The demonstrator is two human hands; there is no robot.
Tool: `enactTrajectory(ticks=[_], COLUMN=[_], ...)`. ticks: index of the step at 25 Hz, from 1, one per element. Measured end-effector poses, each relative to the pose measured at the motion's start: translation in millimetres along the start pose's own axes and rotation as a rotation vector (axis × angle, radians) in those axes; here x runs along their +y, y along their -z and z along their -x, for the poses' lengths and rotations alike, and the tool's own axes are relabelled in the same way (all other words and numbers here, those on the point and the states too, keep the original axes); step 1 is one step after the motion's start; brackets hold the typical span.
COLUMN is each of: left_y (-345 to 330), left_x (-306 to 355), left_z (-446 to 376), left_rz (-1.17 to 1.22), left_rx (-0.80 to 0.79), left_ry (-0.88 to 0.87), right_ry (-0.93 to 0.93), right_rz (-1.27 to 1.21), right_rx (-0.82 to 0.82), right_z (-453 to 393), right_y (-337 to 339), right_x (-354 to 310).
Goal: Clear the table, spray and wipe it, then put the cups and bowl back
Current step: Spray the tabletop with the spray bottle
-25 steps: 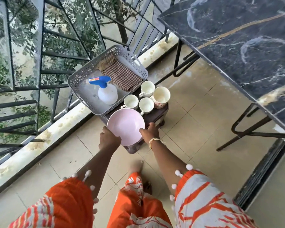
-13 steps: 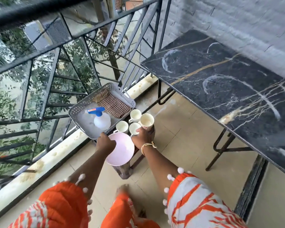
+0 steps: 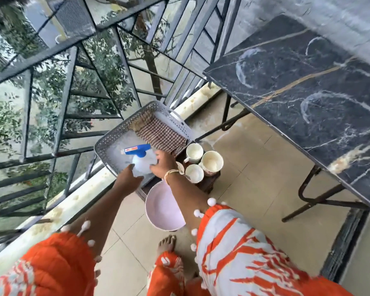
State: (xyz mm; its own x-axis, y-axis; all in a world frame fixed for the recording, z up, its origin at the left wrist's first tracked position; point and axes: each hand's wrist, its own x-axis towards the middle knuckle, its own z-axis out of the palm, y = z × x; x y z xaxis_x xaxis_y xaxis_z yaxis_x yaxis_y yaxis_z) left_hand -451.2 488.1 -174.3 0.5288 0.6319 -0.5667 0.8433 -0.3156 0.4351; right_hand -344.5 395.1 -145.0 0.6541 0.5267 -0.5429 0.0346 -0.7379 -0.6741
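A: Head view first. What's around?

B: A grey tray point(image 3: 107, 144) sits near centre on a small dark stool point(image 3: 209, 184). In it, a checked cloth point(image 3: 160, 135) at the tray's 1 o'clock end and a spray bottle point(image 3: 142, 162) with a blue head toward 7 o'clock. Cups point(image 3: 210, 162) cluster on the stool just beside the tray, at its 3 o'clock; three show fully, a fourth is mostly hidden by the right wrist. A pink bowl point(image 3: 162, 208) lies at the stool's 6 o'clock edge, partly under the right forearm. The black marble table point(image 3: 308, 99) stands well apart at 2 o'clock, streaked white. A railing point(image 3: 73, 82) fills 10 o'clock.

A: And the hands?

B: The left hand point(image 3: 126, 178) touches the bottle's lower left side, fingers lightly curved against it. The right hand point(image 3: 163, 163) touches its right side, fingers spread and bent around the body. Blur hides whether either grip is firm; I cannot tell if the bottle is lifted.

A: Anything in the way?

B: The bottle stands between the two hands; the cloth lies just behind.
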Motion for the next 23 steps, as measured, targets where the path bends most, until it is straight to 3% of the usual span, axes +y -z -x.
enactTrajectory(ticks=[4, 10, 14, 19, 23], left_y=[-11, 0, 30, 44, 11], left_x=[-19, -25, 28, 117, 210], left_z=[-37, -35, -8, 41, 77], left_rz=[-0.01, 0.138, 0.35, 0.19, 0.187], left_rx=[-0.04, -0.024, -0.014, -0.111, -0.187], left_ry=[-0.051, -0.062, -0.077, -0.32, -0.441], right_ry=[0.054, 0.001, -0.057, -0.085, -0.076], right_rz=[0.066, -0.157, -0.432, -0.586, -0.692], right_rx=[0.023, 0.093, 0.126, 0.288, 0.401], right_z=[-43, -50, -26, -3, 40], right_y=[-32, -23, 27, 106, 205], right_x=[2, -11, -19, 13, 49])
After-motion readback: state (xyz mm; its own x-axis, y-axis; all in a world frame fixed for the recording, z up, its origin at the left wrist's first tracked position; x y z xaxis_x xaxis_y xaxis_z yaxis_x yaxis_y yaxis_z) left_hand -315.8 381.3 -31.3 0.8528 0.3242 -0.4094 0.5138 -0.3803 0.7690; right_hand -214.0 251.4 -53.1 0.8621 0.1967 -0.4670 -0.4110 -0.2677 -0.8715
